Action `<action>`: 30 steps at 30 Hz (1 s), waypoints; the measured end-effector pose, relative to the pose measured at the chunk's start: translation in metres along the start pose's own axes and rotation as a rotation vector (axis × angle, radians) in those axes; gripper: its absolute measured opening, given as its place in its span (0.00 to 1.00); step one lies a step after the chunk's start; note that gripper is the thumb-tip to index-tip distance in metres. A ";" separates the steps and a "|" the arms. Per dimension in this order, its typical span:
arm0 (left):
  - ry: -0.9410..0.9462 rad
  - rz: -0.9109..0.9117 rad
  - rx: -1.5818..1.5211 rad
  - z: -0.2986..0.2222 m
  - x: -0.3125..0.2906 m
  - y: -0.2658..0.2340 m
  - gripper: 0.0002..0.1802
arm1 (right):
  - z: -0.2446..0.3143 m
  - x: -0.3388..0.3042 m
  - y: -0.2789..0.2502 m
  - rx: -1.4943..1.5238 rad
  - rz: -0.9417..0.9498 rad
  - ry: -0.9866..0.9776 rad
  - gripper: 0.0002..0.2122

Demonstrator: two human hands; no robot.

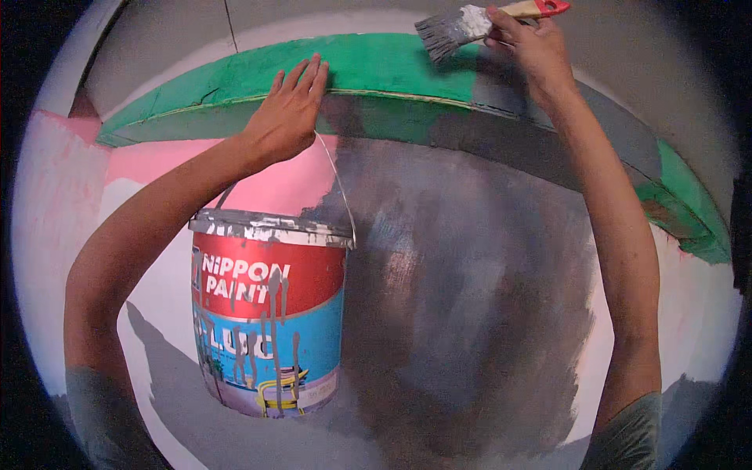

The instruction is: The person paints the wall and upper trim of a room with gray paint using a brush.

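Note:
My right hand [529, 48] pinches a wide paintbrush [540, 9] with a pale wooden, red-tipped handle. Its grey, paint-caked bristles [440, 37] point left, over the green ledge [376, 66], near where green meets dark grey paint. Fingers extended, my left hand [291, 113] lies on the ledge's face. A paint bucket [266, 305] with a red and blue label and grey drips hangs below it. The bucket's wire handle [338, 176] runs up behind my left hand, and where it catches is hidden.
Behind the bucket, the wall [462, 298] is smeared dark grey, with pink [266, 176] and white areas around it. The ledge curves across the upper view, dark grey on part of its right side and green again at the far right. A grey surface [313, 19] lies above it.

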State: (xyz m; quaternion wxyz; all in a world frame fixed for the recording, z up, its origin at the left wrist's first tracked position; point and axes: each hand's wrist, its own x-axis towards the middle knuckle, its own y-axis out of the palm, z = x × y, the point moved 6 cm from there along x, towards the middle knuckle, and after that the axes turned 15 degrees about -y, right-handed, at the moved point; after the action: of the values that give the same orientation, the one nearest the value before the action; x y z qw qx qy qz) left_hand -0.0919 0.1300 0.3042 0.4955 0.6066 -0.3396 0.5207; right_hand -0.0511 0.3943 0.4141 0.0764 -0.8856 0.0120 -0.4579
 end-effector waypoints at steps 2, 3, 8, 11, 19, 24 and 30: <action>-0.007 0.058 -0.002 0.007 -0.003 0.007 0.42 | 0.008 -0.003 0.023 -0.047 0.207 0.130 0.15; -0.011 0.063 0.002 0.012 -0.005 0.010 0.42 | 0.015 -0.007 0.038 -0.040 0.210 0.132 0.15; -0.038 0.149 0.026 0.012 -0.006 0.021 0.42 | 0.021 -0.011 0.048 -0.233 0.179 -0.091 0.11; -0.022 0.160 0.071 0.014 -0.009 0.022 0.41 | 0.030 -0.007 0.070 -0.407 0.398 -0.427 0.12; 0.045 0.193 -0.098 0.004 -0.017 0.026 0.42 | 0.032 -0.011 0.090 -0.362 0.570 -0.438 0.12; 0.135 0.155 -0.090 -0.014 -0.010 0.018 0.43 | 0.025 -0.005 0.080 -0.323 0.613 -0.373 0.12; 0.134 0.115 -0.067 -0.014 -0.007 0.022 0.42 | 0.026 -0.004 0.095 -0.416 0.649 -0.467 0.11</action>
State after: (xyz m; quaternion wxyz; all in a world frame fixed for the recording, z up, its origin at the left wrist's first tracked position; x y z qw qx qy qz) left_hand -0.1179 0.1365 0.3023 0.5066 0.5329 -0.3572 0.5760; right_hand -0.0281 0.3044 0.3820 0.0370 -0.9121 0.3634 -0.1861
